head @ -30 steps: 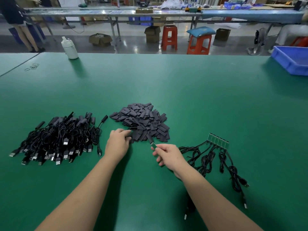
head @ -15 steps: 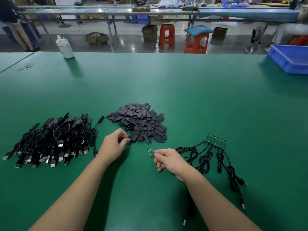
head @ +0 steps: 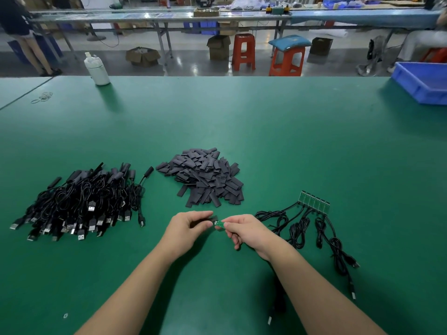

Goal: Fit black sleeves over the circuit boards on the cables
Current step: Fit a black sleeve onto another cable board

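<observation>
My left hand (head: pixel 187 228) pinches a black sleeve (head: pixel 213 219) just in front of the loose pile of black sleeves (head: pixel 205 180). My right hand (head: pixel 243 229) pinches a small green circuit board (head: pixel 219 223) on a cable, its tip pointing at the sleeve's mouth. The two pieces meet between my hands above the green table (head: pixel 290 141). The held cable runs under my right forearm, its plug (head: pixel 269 319) near the front edge. To the right lie several cables with bare green boards (head: pixel 314 203) in a row.
A big heap of black USB cables with sleeves fitted (head: pixel 82 204) lies at the left. A white bottle (head: pixel 96 68) stands at the far edge, a blue bin (head: pixel 425 81) at the far right. Rubber bands (head: pixel 42 97) lie far left. Stools and benches stand beyond.
My left hand has left the sleeve pile with one sleeve and come toward me. My right hand has brought the board leftward to meet it.
</observation>
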`<action>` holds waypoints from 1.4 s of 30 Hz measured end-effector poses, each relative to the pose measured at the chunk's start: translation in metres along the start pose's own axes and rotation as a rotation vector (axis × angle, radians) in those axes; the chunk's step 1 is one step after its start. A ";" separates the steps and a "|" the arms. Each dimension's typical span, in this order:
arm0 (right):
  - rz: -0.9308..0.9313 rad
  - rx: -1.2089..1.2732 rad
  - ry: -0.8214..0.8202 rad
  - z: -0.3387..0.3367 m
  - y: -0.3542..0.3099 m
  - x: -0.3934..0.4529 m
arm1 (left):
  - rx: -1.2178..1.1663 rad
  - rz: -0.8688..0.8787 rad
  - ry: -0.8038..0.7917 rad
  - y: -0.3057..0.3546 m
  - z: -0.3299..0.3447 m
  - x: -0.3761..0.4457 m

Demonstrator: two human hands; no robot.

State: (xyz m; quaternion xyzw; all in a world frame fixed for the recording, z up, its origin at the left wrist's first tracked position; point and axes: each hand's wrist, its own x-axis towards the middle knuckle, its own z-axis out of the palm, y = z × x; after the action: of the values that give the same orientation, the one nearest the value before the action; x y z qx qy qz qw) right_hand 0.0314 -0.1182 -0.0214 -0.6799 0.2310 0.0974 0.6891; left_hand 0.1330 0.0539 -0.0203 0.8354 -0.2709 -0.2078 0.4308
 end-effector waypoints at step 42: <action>-0.060 -0.122 -0.105 -0.004 0.011 0.006 | 0.524 0.379 -0.131 0.013 -0.007 -0.005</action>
State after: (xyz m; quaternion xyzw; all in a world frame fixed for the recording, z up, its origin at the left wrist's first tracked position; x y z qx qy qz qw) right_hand 0.0312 -0.1226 -0.0338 -0.7213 0.1677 0.1261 0.6601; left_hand 0.1298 0.0548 -0.0047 0.8374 -0.4928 -0.1006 0.2138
